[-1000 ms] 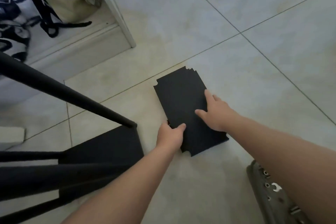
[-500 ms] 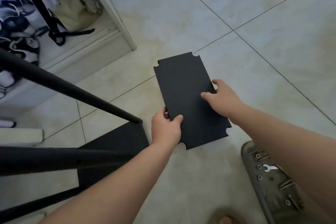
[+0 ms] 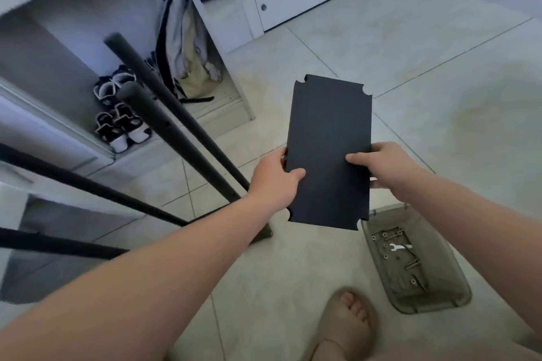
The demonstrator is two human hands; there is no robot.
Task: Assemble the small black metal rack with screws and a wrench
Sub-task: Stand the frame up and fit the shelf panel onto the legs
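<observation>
A flat black metal shelf panel (image 3: 330, 138) with notched corners is held up above the tiled floor. My left hand (image 3: 275, 182) grips its left edge, thumb on top. My right hand (image 3: 387, 167) grips its right edge the same way. To the left stands the partly built black rack (image 3: 164, 132), with long round poles slanting up from a lower black panel. A grey tray (image 3: 434, 299) on the floor at lower right holds several screws (image 3: 412, 265) and a small silver wrench (image 3: 400, 247).
A white cabinet (image 3: 217, 29) with an open compartment stands behind, holding shoes (image 3: 123, 126) and a hanging bag (image 3: 181, 47). My sandalled foot (image 3: 346, 322) is on the floor near the tray. Bare tiles stretch to the right.
Both hands have lifted the panel off the floor and brought it up towards me. The view has tilted up, showing the cabinet, the tray and my foot.
</observation>
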